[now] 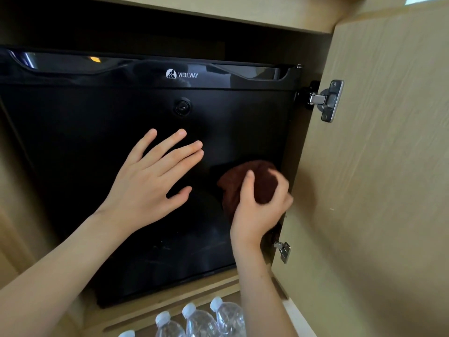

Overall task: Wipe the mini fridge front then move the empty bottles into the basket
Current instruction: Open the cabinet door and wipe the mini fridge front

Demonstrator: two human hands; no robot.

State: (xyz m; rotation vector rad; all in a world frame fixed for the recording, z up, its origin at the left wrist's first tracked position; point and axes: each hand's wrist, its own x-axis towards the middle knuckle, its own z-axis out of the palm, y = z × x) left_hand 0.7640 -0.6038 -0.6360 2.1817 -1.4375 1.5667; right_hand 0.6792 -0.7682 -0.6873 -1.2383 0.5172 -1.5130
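Currently wiping: right hand bunches brown cloth against mini fridge front; left hand flat, fingers spread. Next: cover remaining door, then bottles.

One black mini fridge sits in the wooden cabinet, with one round keyhole near the top middle of its door and one white logo on the top band. Two bare hands show: one left hand and one right hand. There is one dark brown cloth. Four clear plastic bottles with white caps stand at the bottom edge. One open cabinet door carries two metal hinges.
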